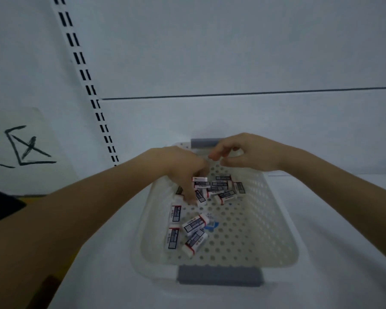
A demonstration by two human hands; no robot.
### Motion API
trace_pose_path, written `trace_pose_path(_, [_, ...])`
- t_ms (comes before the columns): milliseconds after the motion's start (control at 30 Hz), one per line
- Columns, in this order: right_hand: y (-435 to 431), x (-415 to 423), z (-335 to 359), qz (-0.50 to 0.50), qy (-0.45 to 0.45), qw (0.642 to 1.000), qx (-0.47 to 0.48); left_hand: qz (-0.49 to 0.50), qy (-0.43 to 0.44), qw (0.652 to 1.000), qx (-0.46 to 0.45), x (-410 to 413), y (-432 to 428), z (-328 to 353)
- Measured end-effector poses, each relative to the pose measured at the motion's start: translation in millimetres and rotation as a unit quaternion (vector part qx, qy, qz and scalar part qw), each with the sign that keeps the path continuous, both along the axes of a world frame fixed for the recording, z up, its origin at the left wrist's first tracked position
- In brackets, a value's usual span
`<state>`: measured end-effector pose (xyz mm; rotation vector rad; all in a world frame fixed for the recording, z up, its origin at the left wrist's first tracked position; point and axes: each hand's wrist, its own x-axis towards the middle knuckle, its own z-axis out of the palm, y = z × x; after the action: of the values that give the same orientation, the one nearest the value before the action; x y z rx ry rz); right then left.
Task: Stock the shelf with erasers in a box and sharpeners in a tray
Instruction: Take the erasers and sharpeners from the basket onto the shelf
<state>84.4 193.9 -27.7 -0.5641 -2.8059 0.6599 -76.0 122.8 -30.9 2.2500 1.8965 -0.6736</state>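
Note:
A white perforated plastic basket (274,221) with grey handles stands on the white shelf. Several white erasers in dark-and-red sleeves (194,224) lie loose on its floor, mostly on the left side and toward the back. My left hand (183,168) reaches down into the basket with its fingertips among the erasers, touching one near the middle; whether it grips one is not clear. My right hand (250,155) hovers over the basket's far rim, fingers curled and apart, with nothing visible in it. No sharpeners or tray are in view.
The white shelf surface (334,253) extends to the right of the basket. A slotted white upright (85,70) runs up the back panel at left. A paper sign with black brush writing (25,150) leans at far left. A small blue label lies under the erasers.

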Motion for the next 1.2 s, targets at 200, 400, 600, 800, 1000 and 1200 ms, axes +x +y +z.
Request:
trace_pose_path(200, [-3.7, -0.2, 0.1, -0.021, 0.000, 1.000, 0.001, -0.002, -0.039, 0.999, -0.033, 1.7, 4.6, -4.3])
trace_pose_path(400, [-6.0, 0.1, 1.0, -0.024, 0.000, 1.000, 0.000, -0.038, -0.082, 0.995, -0.030, 4.4, 9.2, -8.0])
trace_pose_path(600, [-5.5, 0.2, -0.2, -0.029, 0.003, 1.000, -0.011, -0.048, -0.077, 0.996, -0.028, 5.0, 8.0, -8.6])
trace_pose_path(800, [-6.3, 0.2, 1.5, -0.032, 0.000, 0.999, -0.017, -0.037, -0.060, 0.998, 0.006, 2.7, 6.2, -5.6])
trace_pose_path(1000, [-5.8, -0.6, 6.6, -0.032, -0.051, 0.998, -0.003, -0.028, -0.059, 0.991, 0.116, -9.4, -3.1, 13.4])
trace_pose_path(1200, [-20.0, -18.3, 16.6, -0.018, -0.313, 0.945, 0.092, 0.019, -0.172, 0.969, 0.179, -34.5, -20.1, 19.2])
